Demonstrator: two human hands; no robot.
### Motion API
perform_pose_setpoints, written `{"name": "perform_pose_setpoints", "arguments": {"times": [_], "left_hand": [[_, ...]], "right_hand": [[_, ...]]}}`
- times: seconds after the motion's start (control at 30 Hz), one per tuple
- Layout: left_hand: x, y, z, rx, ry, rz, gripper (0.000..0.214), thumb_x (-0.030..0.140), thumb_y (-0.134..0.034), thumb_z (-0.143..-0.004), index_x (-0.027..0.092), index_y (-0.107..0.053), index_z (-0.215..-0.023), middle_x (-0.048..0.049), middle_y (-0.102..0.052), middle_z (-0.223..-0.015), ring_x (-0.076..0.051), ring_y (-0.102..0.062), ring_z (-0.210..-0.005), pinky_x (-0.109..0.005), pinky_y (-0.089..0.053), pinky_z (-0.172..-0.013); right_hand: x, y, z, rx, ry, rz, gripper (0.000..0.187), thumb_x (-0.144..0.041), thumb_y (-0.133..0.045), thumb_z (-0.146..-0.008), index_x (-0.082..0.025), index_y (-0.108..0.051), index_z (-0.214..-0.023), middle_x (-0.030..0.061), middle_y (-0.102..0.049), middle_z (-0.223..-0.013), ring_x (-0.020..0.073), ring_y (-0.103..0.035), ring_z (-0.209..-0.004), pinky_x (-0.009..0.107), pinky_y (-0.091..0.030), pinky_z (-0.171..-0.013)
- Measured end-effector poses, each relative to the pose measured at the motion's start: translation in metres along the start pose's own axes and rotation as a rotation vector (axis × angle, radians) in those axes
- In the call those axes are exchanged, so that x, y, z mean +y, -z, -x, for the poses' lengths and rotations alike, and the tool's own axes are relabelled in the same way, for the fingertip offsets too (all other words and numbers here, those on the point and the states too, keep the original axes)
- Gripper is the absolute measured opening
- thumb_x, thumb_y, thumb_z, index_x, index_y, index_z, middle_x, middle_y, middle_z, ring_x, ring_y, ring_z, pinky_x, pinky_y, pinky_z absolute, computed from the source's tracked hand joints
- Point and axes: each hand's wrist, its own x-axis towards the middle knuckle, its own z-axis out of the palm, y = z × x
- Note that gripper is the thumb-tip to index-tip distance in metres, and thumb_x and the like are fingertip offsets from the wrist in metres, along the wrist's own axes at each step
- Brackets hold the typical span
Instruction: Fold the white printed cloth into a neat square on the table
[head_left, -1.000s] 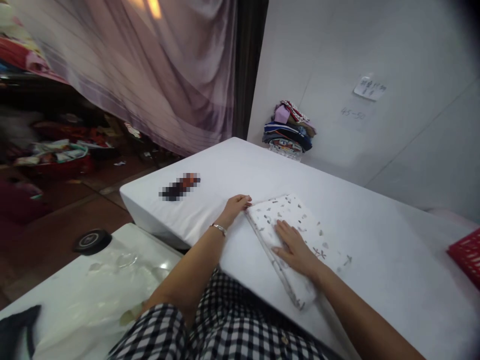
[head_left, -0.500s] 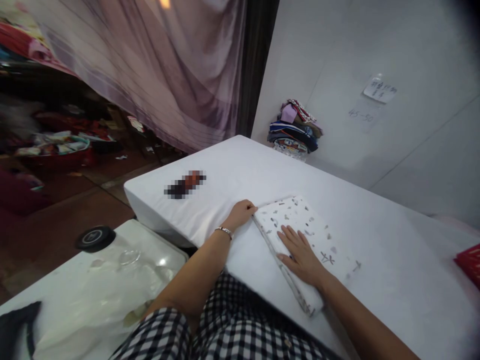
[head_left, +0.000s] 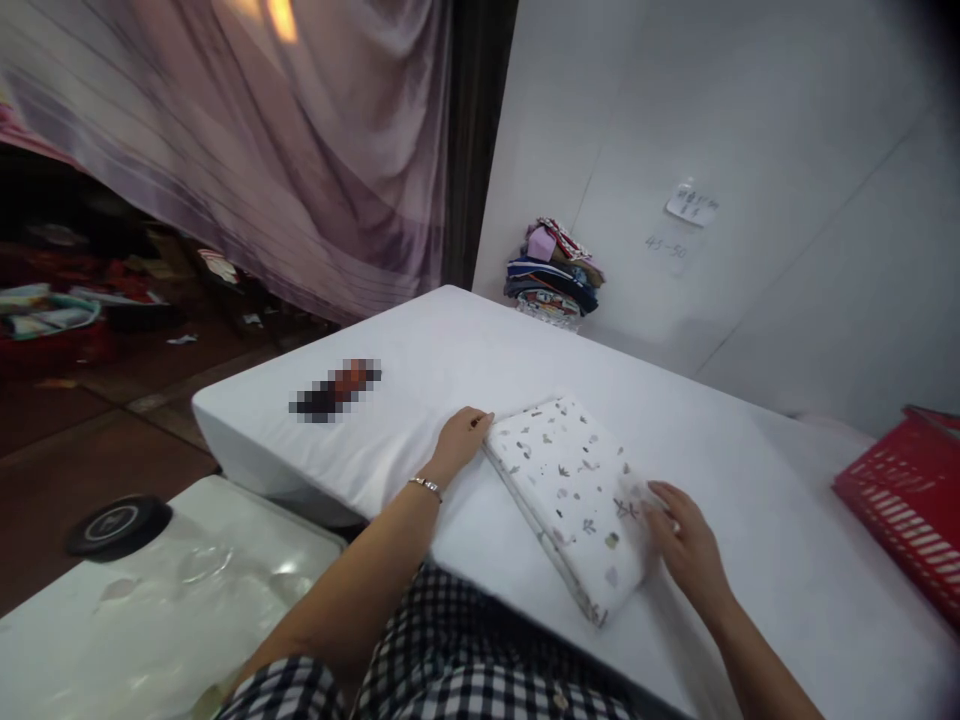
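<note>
A folded white cloth with small leaf prints (head_left: 564, 485) lies on the white-covered table (head_left: 480, 350) in front of me. My left hand (head_left: 461, 440) rests curled against the cloth's far left corner, a bracelet on its wrist. At the cloth's right edge, my right hand (head_left: 686, 545) has its fingers curled on the fold. Below, my checked shirt fills the near edge of the view.
A pile of folded colourful fabrics (head_left: 553, 270) sits at the table's far corner against the wall. A red plastic basket (head_left: 904, 495) stands at the right. A dark blurred item (head_left: 335, 388) lies on the left part. A white surface with a black disc (head_left: 116, 523) is left.
My right hand slid off the top of the cloth to its right edge. The left hand stayed at the corner. The view turned right, showing more of the red basket.
</note>
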Motion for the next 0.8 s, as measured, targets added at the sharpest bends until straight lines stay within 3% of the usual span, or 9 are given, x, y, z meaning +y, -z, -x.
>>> {"name": "perform_pose_setpoints", "arguments": {"times": [0.13,0.23,0.3,0.4,0.47,0.6,0.7,0.8], "left_hand": [[0.014,-0.006,-0.017,-0.050,-0.022,-0.060,0.033,0.047,-0.044,-0.080,0.021,-0.063,-0.081,-0.0047,-0.062,-0.092,-0.020,-0.055,-0.086,-0.028,-0.038,-0.078],[0.026,-0.016,-0.033,-0.144,0.013,-0.105,0.039,0.054,-0.049,-0.074,0.020,-0.064,-0.088,-0.0078,-0.062,-0.102,-0.024,-0.054,-0.095,-0.030,-0.037,-0.082],[0.032,-0.026,-0.041,-0.211,0.052,-0.141,0.047,0.059,-0.051,-0.070,0.019,-0.063,-0.091,-0.0103,-0.061,-0.108,-0.027,-0.053,-0.100,-0.031,-0.036,-0.083],[0.035,-0.041,-0.048,-0.293,0.097,-0.213,0.054,0.063,-0.050,-0.067,0.018,-0.062,-0.094,-0.0135,-0.060,-0.112,-0.031,-0.052,-0.103,-0.034,-0.037,-0.083],[0.034,-0.049,-0.050,-0.334,0.110,-0.253,0.054,0.063,-0.048,-0.069,0.017,-0.062,-0.095,-0.0154,-0.059,-0.113,-0.032,-0.053,-0.102,-0.035,-0.038,-0.081],[0.035,-0.050,-0.052,-0.409,0.156,-0.295,0.056,0.061,-0.044,-0.072,0.015,-0.061,-0.099,-0.0170,-0.058,-0.115,-0.032,-0.054,-0.101,-0.034,-0.040,-0.078],[0.041,-0.043,-0.050,-0.473,0.204,-0.319,0.056,0.059,-0.044,-0.073,0.013,-0.059,-0.102,-0.0162,-0.057,-0.117,-0.030,-0.055,-0.101,-0.031,-0.040,-0.075],[0.049,-0.040,-0.043,-0.524,0.224,-0.281,0.055,0.059,-0.044,-0.073,0.013,-0.059,-0.099,-0.0141,-0.060,-0.112,-0.026,-0.058,-0.096,-0.027,-0.041,-0.070]], "right_hand": [[0.028,0.022,0.023,0.039,-0.382,-0.075,0.065,-0.054,-0.055,-0.071,-0.021,-0.044,-0.125,0.0088,-0.060,-0.098,0.0213,-0.060,-0.077,0.036,-0.053,-0.064],[0.022,0.026,0.031,-0.029,-0.650,-0.330,0.085,-0.054,-0.062,-0.068,-0.019,-0.025,-0.137,0.0060,-0.064,-0.084,0.0180,-0.061,-0.061,0.033,-0.053,-0.054],[0.010,0.025,0.030,-0.093,-0.726,-0.455,0.090,-0.051,-0.065,-0.067,-0.020,-0.020,-0.139,0.0048,-0.066,-0.079,0.0183,-0.063,-0.060,0.032,-0.053,-0.053],[-0.006,0.017,0.025,-0.194,-0.714,-0.536,0.091,-0.049,-0.065,-0.069,-0.024,-0.014,-0.140,0.0028,-0.066,-0.076,0.0191,-0.064,-0.061,0.031,-0.054,-0.054],[-0.011,0.009,0.022,-0.197,-0.695,-0.556,0.095,-0.048,-0.065,-0.069,-0.028,-0.006,-0.141,0.0034,-0.067,-0.084,0.0195,-0.064,-0.063,0.033,-0.055,-0.055],[-0.011,-0.009,0.020,-0.099,-0.665,-0.577,0.103,-0.041,-0.072,-0.063,-0.032,-0.006,-0.141,0.0071,-0.059,-0.113,0.0224,-0.064,-0.078,0.032,-0.056,-0.058],[-0.010,-0.008,0.006,0.013,-0.580,-0.614,0.101,-0.035,-0.075,-0.058,-0.030,-0.017,-0.140,0.0062,-0.059,-0.111,0.0222,-0.063,-0.083,0.029,-0.054,-0.061],[-0.002,0.008,-0.024,0.102,-0.441,-0.633,0.100,-0.031,-0.076,-0.055,-0.029,-0.021,-0.138,0.0031,-0.061,-0.102,0.0201,-0.062,-0.083,0.028,-0.053,-0.065]]}}
